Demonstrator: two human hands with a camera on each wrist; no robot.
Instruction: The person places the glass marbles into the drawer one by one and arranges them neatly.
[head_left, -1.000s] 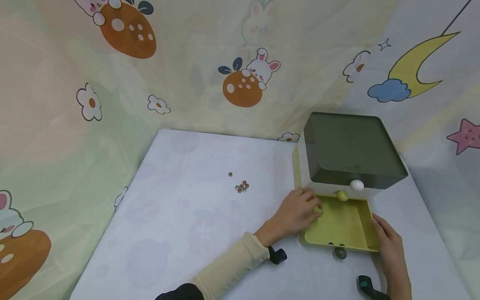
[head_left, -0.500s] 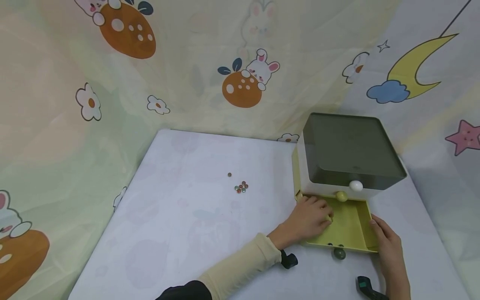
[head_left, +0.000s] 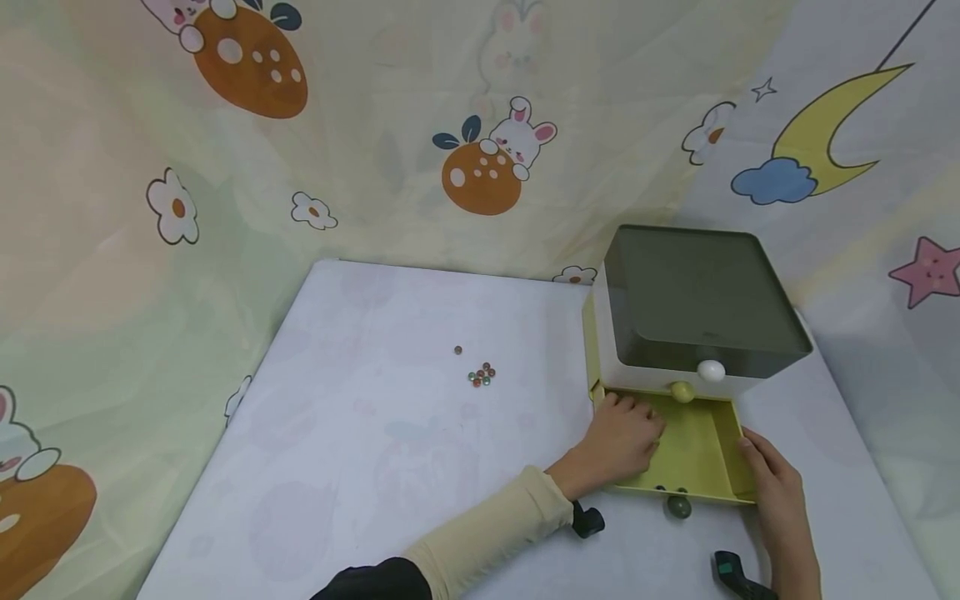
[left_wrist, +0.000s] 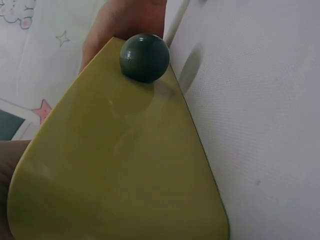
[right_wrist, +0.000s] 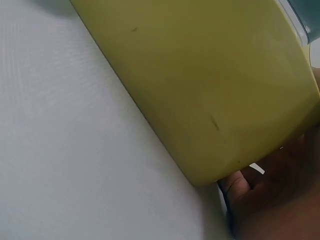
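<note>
A yellow-green drawer [head_left: 697, 450] stands pulled out from a small drawer unit [head_left: 705, 292] with a dark translucent top. My left hand [head_left: 622, 437] reaches over the drawer's left side, fingers bent down into it; the fingertips and anything under them are hidden. At the right side, my right hand [head_left: 780, 492] grips the drawer wall, thumb at the rim. A dark green round knob [left_wrist: 145, 57] sits on the drawer front in the left wrist view. The right wrist view shows the drawer's outer wall [right_wrist: 200, 90] beside my right hand.
Several small reddish and greenish beads [head_left: 482, 375] lie clustered on the white tabletop, with one single bead [head_left: 458, 350] apart from them. Higher on the unit are a yellow-green knob [head_left: 682, 392] and a white knob [head_left: 711, 371]. A patterned cloth [head_left: 360, 150] hangs behind.
My left hand has moved right, from the drawer's left rim farther over the inside, its fingertips now out of sight. My right hand stays on the drawer's right side.
</note>
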